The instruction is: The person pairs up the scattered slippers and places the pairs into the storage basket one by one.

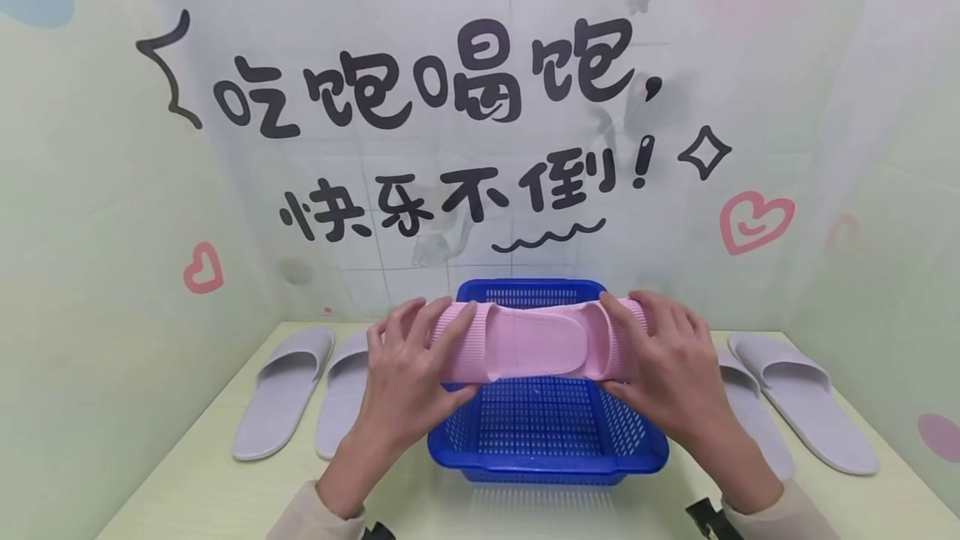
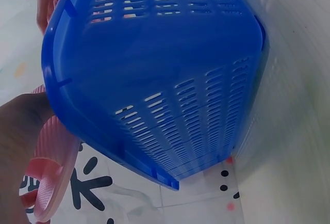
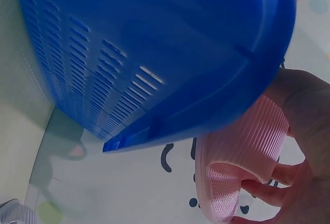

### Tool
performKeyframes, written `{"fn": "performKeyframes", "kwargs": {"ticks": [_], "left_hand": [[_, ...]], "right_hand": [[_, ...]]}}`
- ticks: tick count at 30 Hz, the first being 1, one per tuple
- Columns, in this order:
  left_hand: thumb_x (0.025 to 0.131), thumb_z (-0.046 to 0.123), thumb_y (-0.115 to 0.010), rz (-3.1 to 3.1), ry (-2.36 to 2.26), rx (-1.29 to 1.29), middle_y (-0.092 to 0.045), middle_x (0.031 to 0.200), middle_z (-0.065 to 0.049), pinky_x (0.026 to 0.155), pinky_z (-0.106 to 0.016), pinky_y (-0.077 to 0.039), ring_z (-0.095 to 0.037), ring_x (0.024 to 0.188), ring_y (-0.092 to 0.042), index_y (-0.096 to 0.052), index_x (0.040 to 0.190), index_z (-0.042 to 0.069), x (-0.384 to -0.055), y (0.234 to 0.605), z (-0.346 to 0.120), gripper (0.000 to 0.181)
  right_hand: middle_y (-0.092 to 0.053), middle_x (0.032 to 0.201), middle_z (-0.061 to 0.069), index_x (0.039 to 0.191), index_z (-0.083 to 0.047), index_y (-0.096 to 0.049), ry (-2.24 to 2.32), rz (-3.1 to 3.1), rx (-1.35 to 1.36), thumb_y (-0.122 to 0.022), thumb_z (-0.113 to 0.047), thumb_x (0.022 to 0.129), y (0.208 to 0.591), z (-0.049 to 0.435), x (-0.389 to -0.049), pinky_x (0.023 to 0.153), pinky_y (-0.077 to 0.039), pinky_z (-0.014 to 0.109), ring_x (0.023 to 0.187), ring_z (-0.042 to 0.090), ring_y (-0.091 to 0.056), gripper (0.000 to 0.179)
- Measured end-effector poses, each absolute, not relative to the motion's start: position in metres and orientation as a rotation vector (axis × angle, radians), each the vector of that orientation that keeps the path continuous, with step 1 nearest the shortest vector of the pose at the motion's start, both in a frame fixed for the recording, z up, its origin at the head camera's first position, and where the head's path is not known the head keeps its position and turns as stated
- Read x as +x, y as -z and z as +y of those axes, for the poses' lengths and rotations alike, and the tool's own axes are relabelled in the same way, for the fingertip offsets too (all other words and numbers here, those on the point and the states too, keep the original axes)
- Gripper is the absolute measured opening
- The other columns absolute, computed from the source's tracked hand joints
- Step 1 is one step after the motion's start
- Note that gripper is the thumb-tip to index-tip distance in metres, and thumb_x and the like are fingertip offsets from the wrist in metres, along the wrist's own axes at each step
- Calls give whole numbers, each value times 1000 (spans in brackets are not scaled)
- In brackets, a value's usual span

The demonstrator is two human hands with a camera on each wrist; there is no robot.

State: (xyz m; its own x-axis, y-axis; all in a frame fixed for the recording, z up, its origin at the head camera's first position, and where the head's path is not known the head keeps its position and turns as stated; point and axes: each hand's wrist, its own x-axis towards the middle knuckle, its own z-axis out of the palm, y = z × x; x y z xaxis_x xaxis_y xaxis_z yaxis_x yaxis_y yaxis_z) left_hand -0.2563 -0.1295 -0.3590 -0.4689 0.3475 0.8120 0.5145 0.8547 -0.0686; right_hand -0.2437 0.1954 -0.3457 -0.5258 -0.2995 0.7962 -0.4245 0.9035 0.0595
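Observation:
Pink slippers (image 1: 536, 344) with ribbed straps lie sideways in the air above a blue plastic basket (image 1: 547, 465). They look like two fitted into each other, with a strap at each end and a sole between. My left hand (image 1: 405, 365) grips the left end, fingers over the strap and thumb below. At the other end, my right hand (image 1: 675, 361) holds the second strap the same way. In the left wrist view the basket's wall (image 2: 154, 53) hides part of the pink slipper (image 2: 59, 141). The right wrist view shows fingers around the ribbed slipper (image 3: 252, 136).
Two grey slippers stand left of the basket, the outer grey slipper (image 1: 281, 394) in full view. On the right are two more, the outer one (image 1: 810, 402) angled outward. All rest on a pale table (image 1: 180, 465) before a printed backdrop (image 1: 420, 7).

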Motion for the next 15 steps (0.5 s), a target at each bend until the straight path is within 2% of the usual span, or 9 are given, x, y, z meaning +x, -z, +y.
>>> {"fn": "performKeyframes", "kwargs": {"ticks": [15], "left_hand": [[57, 55, -95, -2099, 194, -641, -56, 143, -7, 93, -59, -45, -38, 130, -49, -52, 149, 29, -255, 361, -124, 105]], "right_hand": [[-61, 132, 23, 144, -20, -56, -190, -2194, 499, -104, -45, 42, 347, 190, -241, 94, -50, 68, 122, 43, -58, 116]]}}
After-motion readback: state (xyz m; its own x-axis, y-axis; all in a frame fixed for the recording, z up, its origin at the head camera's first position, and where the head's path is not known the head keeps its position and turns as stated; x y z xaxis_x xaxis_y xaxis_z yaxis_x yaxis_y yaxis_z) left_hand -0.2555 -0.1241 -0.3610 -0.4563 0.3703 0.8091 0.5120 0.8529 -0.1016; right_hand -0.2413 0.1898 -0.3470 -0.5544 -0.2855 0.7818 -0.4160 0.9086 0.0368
